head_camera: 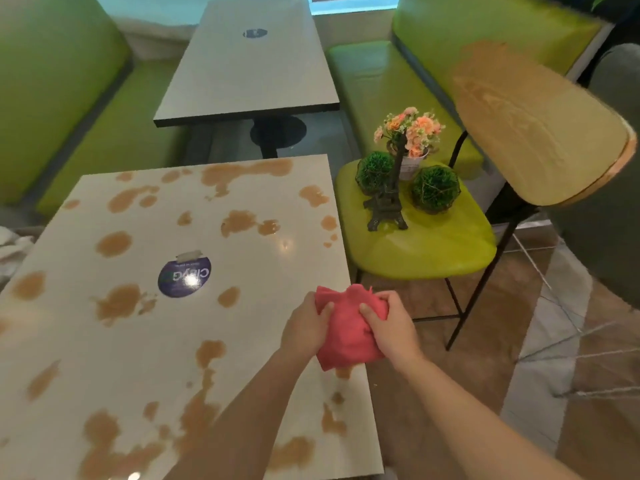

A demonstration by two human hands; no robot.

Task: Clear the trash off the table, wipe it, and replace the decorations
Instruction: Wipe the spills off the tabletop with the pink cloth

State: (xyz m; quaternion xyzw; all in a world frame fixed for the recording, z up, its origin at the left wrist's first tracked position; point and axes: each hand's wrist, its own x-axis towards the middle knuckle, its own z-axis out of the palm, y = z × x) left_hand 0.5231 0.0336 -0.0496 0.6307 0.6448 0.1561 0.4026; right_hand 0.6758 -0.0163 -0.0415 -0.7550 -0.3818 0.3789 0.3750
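The pink cloth is bunched up in the lower middle of the frame, over the right edge of the table. Both hands hold it. The left hand grips its left side with curled fingers, and the right hand grips its right side the same way. The cloth hangs between them, longer from top to bottom than side to side.

The brown spills lie to the left of the hands and all over the table top, from the near edge to the far edge. The left hand is over the table, so it is nearer the mess. The right hand is just past the edge. I think wiping comes next, and the cloth must go down and left.

A round blue sticker sits in the middle of the table. No trash shows on top.

To the right, a green chair holds the decorations: a little tower, two green balls and a pot of pink flowers. Another table and green benches are at the top of the frame.
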